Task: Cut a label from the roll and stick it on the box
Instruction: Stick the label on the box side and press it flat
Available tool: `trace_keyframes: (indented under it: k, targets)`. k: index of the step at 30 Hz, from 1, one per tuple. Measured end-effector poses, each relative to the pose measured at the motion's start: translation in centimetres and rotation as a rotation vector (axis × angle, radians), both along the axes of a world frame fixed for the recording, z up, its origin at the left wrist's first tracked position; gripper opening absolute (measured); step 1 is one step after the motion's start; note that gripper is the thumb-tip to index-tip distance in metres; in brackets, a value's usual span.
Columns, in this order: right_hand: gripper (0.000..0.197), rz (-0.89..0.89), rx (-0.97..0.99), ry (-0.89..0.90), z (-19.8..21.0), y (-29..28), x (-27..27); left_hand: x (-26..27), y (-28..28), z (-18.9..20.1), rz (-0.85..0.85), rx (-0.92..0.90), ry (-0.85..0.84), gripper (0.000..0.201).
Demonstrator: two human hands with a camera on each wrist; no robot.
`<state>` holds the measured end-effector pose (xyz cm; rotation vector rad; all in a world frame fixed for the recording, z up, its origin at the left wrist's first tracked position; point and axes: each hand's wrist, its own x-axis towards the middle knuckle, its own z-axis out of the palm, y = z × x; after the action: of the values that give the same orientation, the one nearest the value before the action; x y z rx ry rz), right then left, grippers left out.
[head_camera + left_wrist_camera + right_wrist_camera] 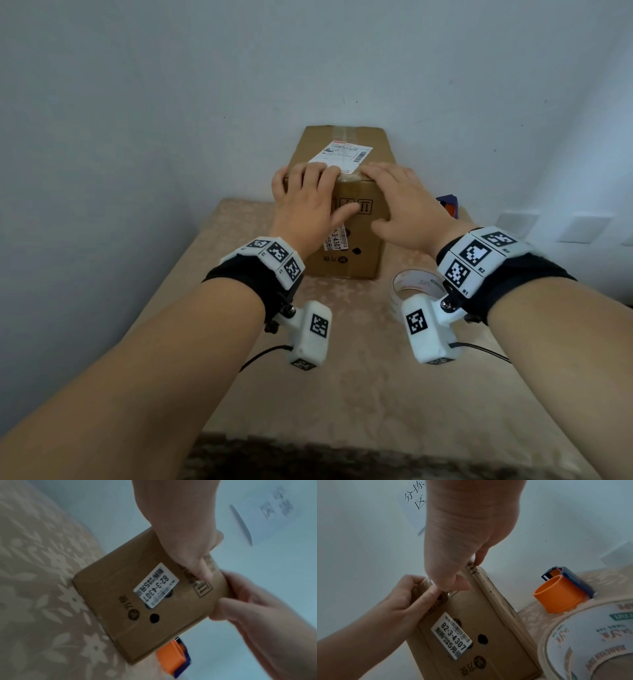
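A pale blue-grey wall [137, 85] stands close behind a small table under a beige flower-patterned cloth [342, 394]; the cardboard box [363, 236] stands upright at the far end of that cloth, close to the wall, with bare cloth on its near side, toward you. Your left hand [305, 202] lies over the box's top front edge near the left corner, fingers laid flat on the top and thumb stretched down across the front face; it presses rather than pinches. Your right hand [407, 205] mirrors it at the right corner, fingers spread flat on the top, thumb against the front face; the right wrist view shows a strip of clear tape [436, 586] under both thumbs at that top edge. A printed shipping label [340, 154] already sits on the box top just beyond your fingertips; a smaller white sticker [156, 585] reading 82-3-4307 is on the front face. The tape roll [416, 282] lies flat on the cloth just right of the box's front corner, under your right wrist; an orange and blue dispenser [565, 589] stands further back on the right, beside the box, near the table's right edge.
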<state>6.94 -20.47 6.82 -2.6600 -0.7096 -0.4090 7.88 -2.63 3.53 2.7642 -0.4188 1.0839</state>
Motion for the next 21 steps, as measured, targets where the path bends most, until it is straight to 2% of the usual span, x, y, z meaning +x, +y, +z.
trace_keyframes:
  k: [2, 4, 6, 10, 11, 14, 18, 21]
  targets:
    - [0.073, -0.011, 0.048, 0.004, 0.1, 0.0, 0.0, 0.3, -0.2, 0.3, 0.0, -0.008, -0.018, 0.06]
    - [0.069, -0.015, 0.096, 0.007, 0.0, 0.1, 0.1, 0.6, -0.3, -0.4, 0.019, 0.029, -0.051, 0.06]
    - [0.067, -0.011, 0.119, 0.003, -0.3, 0.1, 0.2, 0.7, -0.3, -1.3, 0.041, 0.07, -0.069, 0.069]
    - [0.062, -0.006, 0.12, -0.009, -0.4, 0.0, 0.4, 0.4, 0.3, -1.3, 0.025, 0.178, 0.021, 0.098]
    - [0.059, -0.01, 0.127, -0.014, -0.3, 0.0, 0.5, 0.2, 0.5, -0.7, 0.005, 0.174, 0.032, 0.094]
    - [0.041, -0.098, 0.096, -0.126, 0.6, 0.5, 0.9, 0.1, 1.3, 2.4, -0.09, 0.004, 0.051, 0.054]
    - [0.043, -0.205, -0.018, -0.268, 1.2, 2.5, 1.4, 1.0, 2.0, 4.0, -0.175, -0.017, 0.075, 0.054]
    - [0.041, -0.241, 0.04, -0.305, -0.2, 3.1, 1.7, 1.5, 2.2, 2.8, -0.148, -0.043, 0.071, 0.052]
